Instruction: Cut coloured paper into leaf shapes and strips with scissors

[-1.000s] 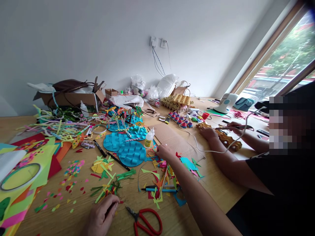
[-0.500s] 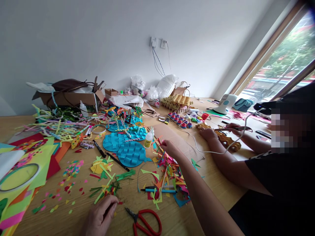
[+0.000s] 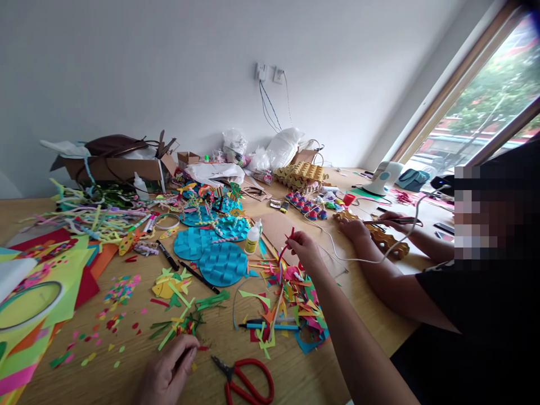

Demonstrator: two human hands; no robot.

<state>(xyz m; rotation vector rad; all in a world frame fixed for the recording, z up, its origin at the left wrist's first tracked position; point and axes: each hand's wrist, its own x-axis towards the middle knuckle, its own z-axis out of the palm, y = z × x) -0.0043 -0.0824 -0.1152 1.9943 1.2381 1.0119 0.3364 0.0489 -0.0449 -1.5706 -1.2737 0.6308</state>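
My right hand (image 3: 304,248) pinches a thin red paper strip (image 3: 287,246) above a heap of coloured paper scraps (image 3: 295,292). At the bottom, my left hand (image 3: 175,365) is closed on a small red paper piece (image 3: 203,348) that pokes out past its fingertips. Red-handled scissors (image 3: 248,379) lie on the table just right of my left hand. Blue woven paper fish (image 3: 223,264) lie between the hands, with a glue bottle (image 3: 252,238) standing beside them. A yellow paper fish (image 3: 166,285) and green strips (image 3: 213,300) are above my left hand.
Another person's hands (image 3: 354,229) work on an egg-carton piece (image 3: 390,243) at the right, with a white cable (image 3: 358,260) near them. Coloured sheets and a tape ring (image 3: 59,292) lie at the left. Boxes (image 3: 113,171) and bags (image 3: 284,147) line the wall.
My right hand has lifted and moved slightly right, and a red strip now shows in its fingers. My left hand has barely moved. The whole view has shifted a little.
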